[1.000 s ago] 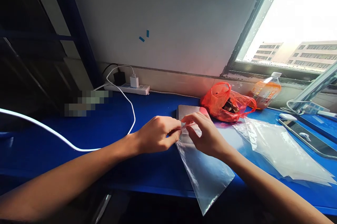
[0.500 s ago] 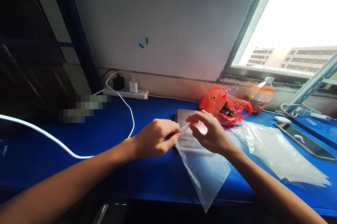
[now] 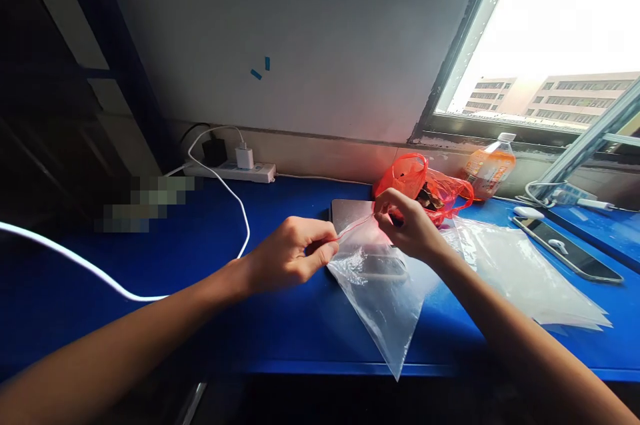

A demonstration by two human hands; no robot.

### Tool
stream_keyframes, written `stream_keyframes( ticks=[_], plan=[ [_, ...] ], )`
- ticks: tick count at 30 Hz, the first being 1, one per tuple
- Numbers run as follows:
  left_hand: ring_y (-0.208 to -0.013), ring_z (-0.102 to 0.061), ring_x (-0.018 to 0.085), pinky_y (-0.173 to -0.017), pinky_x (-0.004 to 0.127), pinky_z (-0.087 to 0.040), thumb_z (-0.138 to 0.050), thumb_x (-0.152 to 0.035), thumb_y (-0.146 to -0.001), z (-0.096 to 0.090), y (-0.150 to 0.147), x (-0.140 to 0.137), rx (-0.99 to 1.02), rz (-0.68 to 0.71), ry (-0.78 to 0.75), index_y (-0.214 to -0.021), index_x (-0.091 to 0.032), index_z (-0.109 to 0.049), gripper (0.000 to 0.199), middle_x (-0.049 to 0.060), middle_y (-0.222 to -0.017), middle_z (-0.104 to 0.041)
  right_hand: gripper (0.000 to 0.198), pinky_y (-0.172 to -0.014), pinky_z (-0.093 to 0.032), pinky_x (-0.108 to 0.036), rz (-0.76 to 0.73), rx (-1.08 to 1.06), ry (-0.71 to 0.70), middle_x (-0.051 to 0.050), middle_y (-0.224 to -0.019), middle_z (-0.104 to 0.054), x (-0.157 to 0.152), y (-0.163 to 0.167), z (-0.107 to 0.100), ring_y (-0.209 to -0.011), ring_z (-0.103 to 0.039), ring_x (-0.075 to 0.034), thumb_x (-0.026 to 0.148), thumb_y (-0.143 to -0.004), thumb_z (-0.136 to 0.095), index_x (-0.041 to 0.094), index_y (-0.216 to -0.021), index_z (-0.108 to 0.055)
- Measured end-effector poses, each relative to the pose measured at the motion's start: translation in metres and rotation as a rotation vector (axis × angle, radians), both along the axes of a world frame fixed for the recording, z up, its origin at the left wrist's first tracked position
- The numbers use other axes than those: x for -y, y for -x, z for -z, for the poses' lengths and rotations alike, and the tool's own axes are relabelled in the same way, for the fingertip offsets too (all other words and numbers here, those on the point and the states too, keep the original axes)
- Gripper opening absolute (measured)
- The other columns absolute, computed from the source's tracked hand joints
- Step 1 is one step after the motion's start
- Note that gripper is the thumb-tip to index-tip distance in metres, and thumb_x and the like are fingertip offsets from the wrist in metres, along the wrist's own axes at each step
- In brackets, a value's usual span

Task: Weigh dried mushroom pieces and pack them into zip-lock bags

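Observation:
Between my hands hangs a clear zip-lock bag (image 3: 383, 298) with a thin red line along its top edge. At the left end of that edge, my left hand (image 3: 305, 252) pinches the bag between thumb and fingers. Farther along, my right hand (image 3: 405, 222) grips the other end, its fingers curled and partly hidden. The bag's lower corner points down over the front edge of the blue table (image 3: 285, 338). Behind the bag lies a flat grey device (image 3: 347, 212), partly covered by the bag and my right hand.
A red plastic bag (image 3: 405, 175) with dark scraps stands behind my right hand, beside an orange drink bottle (image 3: 493, 165). Rightward lie a stack of clear bags (image 3: 525, 275), a phone (image 3: 590, 262) and an earbud case (image 3: 529, 212). A power strip (image 3: 255, 172) and white cable (image 3: 245, 212) are at left.
My right hand has moved away from my left along the zip-lock bag's top edge, so more of the red line shows, pulled straighter. The view has shifted slightly.

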State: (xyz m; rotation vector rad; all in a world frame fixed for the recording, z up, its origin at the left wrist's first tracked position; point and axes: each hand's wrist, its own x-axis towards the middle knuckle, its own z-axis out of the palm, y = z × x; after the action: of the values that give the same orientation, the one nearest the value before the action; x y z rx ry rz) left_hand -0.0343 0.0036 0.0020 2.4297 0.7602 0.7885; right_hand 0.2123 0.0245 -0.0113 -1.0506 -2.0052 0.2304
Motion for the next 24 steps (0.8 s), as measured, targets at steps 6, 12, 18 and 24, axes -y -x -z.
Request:
stream_keyframes(
  ticks=[6,12,18,24],
  plan=[
    [-0.054,-0.042,0.009,-0.052,0.023,-0.032,-0.047,-0.025,-0.088,-0.006,0.005,0.001,0.092,-0.05,-0.033,-0.066,-0.017,-0.053,0.024,-0.004,-0.058,-0.046,0.007,-0.066,-0.041,-0.03,0.059,-0.103,0.014,0.0,-0.074,-0.057,-0.006,-0.021,-0.009,-0.07,-0.052,-0.014,0.017,-0.075,-0.055,0.021,-0.079,-0.058],
    [-0.055,-0.048,0.011,-0.054,0.025,-0.036,-0.046,-0.027,-0.086,-0.009,0.01,-0.01,0.118,-0.171,-0.101,-0.065,-0.017,-0.055,0.024,-0.002,-0.059,-0.054,0.029,-0.064,-0.042,-0.029,-0.081,-0.237,0.289,-0.004,-0.09,-0.064,0.004,-0.024,-0.015,-0.076,-0.056,-0.015,0.04,-0.084,-0.062,0.022,-0.106,-0.067],
    [-0.056,-0.052,0.012,-0.054,0.025,-0.039,-0.045,-0.031,-0.086,-0.001,0.007,-0.015,0.103,-0.21,-0.141,-0.069,-0.016,-0.059,0.026,-0.001,-0.06,-0.058,0.034,-0.066,-0.04,-0.027,-0.262,-0.08,0.361,-0.003,-0.085,-0.064,0.02,0.002,-0.012,-0.078,-0.056,-0.015,0.049,-0.088,-0.059,0.018,-0.093,-0.069],
    [-0.056,-0.054,0.012,-0.054,0.024,-0.04,-0.046,-0.028,-0.087,-0.002,0.007,-0.014,0.106,-0.216,-0.169,-0.071,-0.016,-0.06,0.025,-0.002,-0.061,-0.059,0.024,-0.061,-0.038,-0.025,-0.157,-0.146,0.182,0.0,-0.071,-0.058,0.018,0.003,-0.007,-0.067,-0.051,-0.011,0.038,-0.087,-0.062,0.016,-0.081,-0.064]
  ],
)
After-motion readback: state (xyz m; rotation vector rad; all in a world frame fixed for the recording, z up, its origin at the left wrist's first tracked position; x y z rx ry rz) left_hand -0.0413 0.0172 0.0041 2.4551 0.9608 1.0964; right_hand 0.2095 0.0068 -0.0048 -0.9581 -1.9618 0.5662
